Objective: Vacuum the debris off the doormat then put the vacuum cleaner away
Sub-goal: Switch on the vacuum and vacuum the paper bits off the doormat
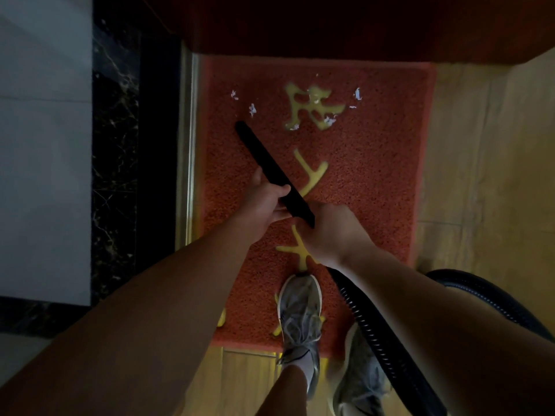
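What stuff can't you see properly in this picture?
Head view:
- Vacuum cleaner's body: out of frame. Only the hose shows, leaving by the bottom edge.
- Black tube tip: too dark to tell if it touches the doormat.
- Yellow characters: partly covered by the left hand, right hand and a shoe.
- White scraps: too small to identify.
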Demonstrator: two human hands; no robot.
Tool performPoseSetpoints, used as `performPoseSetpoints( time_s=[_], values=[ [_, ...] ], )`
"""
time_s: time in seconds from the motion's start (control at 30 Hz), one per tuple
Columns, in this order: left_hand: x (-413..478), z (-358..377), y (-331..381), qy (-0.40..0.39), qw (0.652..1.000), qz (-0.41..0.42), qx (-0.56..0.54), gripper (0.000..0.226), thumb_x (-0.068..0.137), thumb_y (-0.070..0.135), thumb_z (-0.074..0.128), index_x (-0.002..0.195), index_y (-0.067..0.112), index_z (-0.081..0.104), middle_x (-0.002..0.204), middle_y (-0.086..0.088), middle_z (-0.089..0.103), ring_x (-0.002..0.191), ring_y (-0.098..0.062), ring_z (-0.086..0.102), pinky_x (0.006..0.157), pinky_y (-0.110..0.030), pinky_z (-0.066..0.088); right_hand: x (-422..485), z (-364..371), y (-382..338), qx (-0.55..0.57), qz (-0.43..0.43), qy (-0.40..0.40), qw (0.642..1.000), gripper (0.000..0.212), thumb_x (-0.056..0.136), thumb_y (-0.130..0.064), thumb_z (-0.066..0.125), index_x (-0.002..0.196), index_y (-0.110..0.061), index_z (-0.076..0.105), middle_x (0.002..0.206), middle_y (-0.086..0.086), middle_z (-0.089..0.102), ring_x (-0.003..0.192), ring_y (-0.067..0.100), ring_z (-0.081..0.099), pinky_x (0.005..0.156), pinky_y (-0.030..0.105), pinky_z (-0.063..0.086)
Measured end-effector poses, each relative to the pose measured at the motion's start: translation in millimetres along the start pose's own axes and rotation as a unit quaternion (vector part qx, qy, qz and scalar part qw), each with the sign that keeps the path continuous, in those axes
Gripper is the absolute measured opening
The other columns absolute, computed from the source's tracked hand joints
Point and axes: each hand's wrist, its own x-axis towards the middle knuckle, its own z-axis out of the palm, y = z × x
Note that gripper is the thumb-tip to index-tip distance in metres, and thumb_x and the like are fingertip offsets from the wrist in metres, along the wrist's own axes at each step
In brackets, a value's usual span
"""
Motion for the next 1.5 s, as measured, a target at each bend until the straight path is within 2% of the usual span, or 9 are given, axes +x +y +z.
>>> performPoseSetpoints(
  time_s=[0.17, 0.27, 0.4, 0.53, 0.73, 0.9, 1.17, 1.33, 1.5],
  values=[
    [0.3, 1.2, 0.6, -0.007, 1.0, 0.013, 0.018, 0.073, 0.099, -0.001, 0.055, 0.158, 0.031, 0.028, 0.133, -0.011, 0.062, 0.106, -0.03, 0.07, 0.076, -0.044, 0.061, 5.4, -1.7, 2.7, -0.009, -0.015, -0.003, 1.0, 0.021, 0.1, -0.036, 0.048, 0.098, -0.02, 0.063, 0.069, 0.001, 0.063, 0.055, 0.017, 0.058, 0.046, 0.025, 0.035],
    [0.2, 2.9, 1.6, -0.007, 1.0, 0.016, 0.014, 0.071, 0.1, 0.0, 0.054, 0.158, 0.03, 0.028, 0.133, -0.011, 0.062, 0.108, -0.03, 0.069, 0.079, -0.045, 0.06, 7.7, -5.4, 3.7, -0.018, -0.023, -0.012, 1.0, 0.021, 0.1, -0.035, 0.048, 0.102, -0.02, 0.063, 0.071, 0.002, 0.064, 0.057, 0.019, 0.06, 0.047, 0.025, 0.036],
    [1.5, 7.2, 0.7, 0.002, 1.0, 0.018, 0.021, 0.067, 0.101, 0.0, 0.053, 0.156, 0.03, 0.03, 0.122, -0.007, 0.065, 0.105, -0.029, 0.07, 0.077, -0.041, 0.059, 9.1, -10.0, 4.8, -0.012, -0.031, -0.024, 0.999, 0.017, 0.102, -0.033, 0.046, 0.101, -0.022, 0.059, 0.071, 0.001, 0.063, 0.053, 0.015, 0.059, 0.044, 0.024, 0.037],
    [1.3, 9.3, 1.1, 0.0, 0.999, 0.023, 0.022, 0.067, 0.101, 0.001, 0.054, 0.156, 0.03, 0.032, 0.123, -0.006, 0.065, 0.106, -0.029, 0.069, 0.079, -0.041, 0.059, 11.6, -13.8, 7.5, -0.021, -0.045, -0.024, 0.998, 0.015, 0.103, -0.035, 0.045, 0.098, -0.025, 0.055, 0.07, -0.001, 0.062, 0.052, 0.013, 0.058, 0.043, 0.024, 0.035],
    [2.5, 13.5, 12.2, 0.004, 0.999, 0.034, 0.016, 0.069, 0.099, 0.001, 0.056, 0.156, 0.034, 0.033, 0.122, -0.007, 0.066, 0.105, -0.03, 0.07, 0.08, -0.044, 0.06, 15.8, -20.2, 4.9, -0.036, -0.057, -0.008, 0.998, 0.02, 0.103, -0.034, 0.046, 0.104, -0.019, 0.059, 0.069, -0.001, 0.06, 0.052, 0.011, 0.056, 0.044, 0.025, 0.034],
    [10.7, 14.8, 30.5, 0.002, 0.999, 0.034, 0.023, 0.064, 0.101, 0.002, 0.055, 0.152, 0.034, 0.036, 0.124, -0.006, 0.064, 0.108, -0.029, 0.069, 0.075, -0.04, 0.059, 36.3, -25.1, -2.6, -0.046, -0.057, -0.01, 0.997, 0.026, 0.103, -0.037, 0.045, 0.106, -0.016, 0.061, 0.075, 0.005, 0.065, 0.058, 0.019, 0.061, 0.046, 0.024, 0.035],
    [23.6, 12.2, 48.1, 0.003, 0.999, 0.036, 0.039, 0.058, 0.101, 0.003, 0.054, 0.149, 0.032, 0.04, 0.124, -0.007, 0.065, 0.103, -0.027, 0.069, 0.069, -0.036, 0.056, 55.2, -28.1, -11.6, -0.048, -0.059, -0.009, 0.997, 0.028, 0.103, -0.037, 0.044, 0.108, -0.016, 0.062, 0.078, 0.007, 0.066, 0.061, 0.023, 0.063, 0.048, 0.027, 0.039],
    [24.7, 13.7, 48.6, 0.003, 0.998, 0.037, 0.041, 0.055, 0.101, 0.002, 0.054, 0.144, 0.033, 0.041, 0.121, -0.005, 0.065, 0.103, -0.027, 0.069, 0.074, -0.038, 0.057, 55.2, -27.5, -9.8, -0.041, -0.058, -0.003, 0.997, 0.028, 0.103, -0.037, 0.044, 0.108, -0.015, 0.062, 0.076, 0.006, 0.065, 0.058, 0.022, 0.062, 0.047, 0.028, 0.04],
    [20.2, 17.4, 43.0, -0.001, 0.999, 0.033, 0.043, 0.049, 0.1, 0.001, 0.053, 0.135, 0.034, 0.046, 0.125, -0.008, 0.065, 0.102, -0.028, 0.07, 0.071, -0.038, 0.058, 47.4, -27.0, -4.2, -0.039, -0.052, 0.004, 0.998, 0.026, 0.103, -0.035, 0.046, 0.11, -0.014, 0.061, 0.068, 0.001, 0.06, 0.048, 0.013, 0.054, 0.042, 0.022, 0.032]
  ],
)
